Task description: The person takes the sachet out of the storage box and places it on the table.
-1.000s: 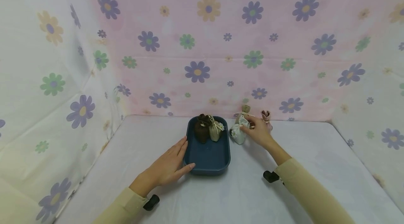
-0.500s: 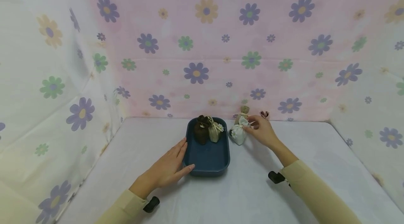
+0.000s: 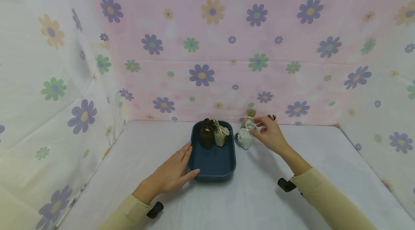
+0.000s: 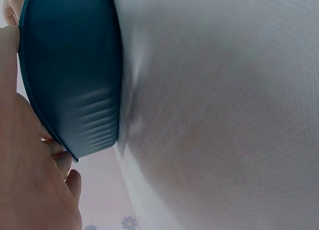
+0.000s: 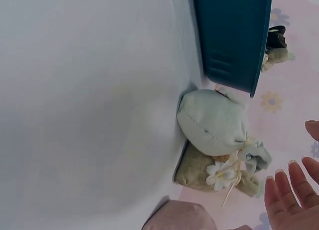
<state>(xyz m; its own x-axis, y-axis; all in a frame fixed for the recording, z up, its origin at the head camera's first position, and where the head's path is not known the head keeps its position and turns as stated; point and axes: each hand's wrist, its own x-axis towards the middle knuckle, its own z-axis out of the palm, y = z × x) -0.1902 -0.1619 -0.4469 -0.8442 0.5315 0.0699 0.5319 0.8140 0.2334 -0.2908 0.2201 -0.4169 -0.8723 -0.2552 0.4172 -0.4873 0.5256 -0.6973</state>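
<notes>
A dark blue tray (image 3: 212, 163) sits mid-table with a brown pouch (image 3: 206, 135) and a beige pouch (image 3: 221, 135) at its far end. My left hand (image 3: 173, 170) lies flat against the tray's near left rim (image 4: 70, 75), fingers straight. Just right of the tray stands a pale white pouch (image 3: 244, 137) tied with a flower; a tan pouch (image 3: 251, 113) stands behind it. My right hand (image 3: 267, 132) hovers by the white pouch's (image 5: 214, 122) tied neck. Its fingers (image 5: 289, 197) are spread and straight, a little apart from the pouch. A pink pouch (image 5: 179, 217) is mostly hidden behind that hand.
The table (image 3: 246, 201) has a white cloth. Flowered fabric walls (image 3: 201, 75) close in the back and both sides. The tan pouch (image 5: 199, 171) stands close to the back wall. Bare cloth stretches in front of the tray and to the right.
My right hand has let go of the white pouch's top and eased slightly back to the right. The pouch stays beside the tray. My left hand has not moved.
</notes>
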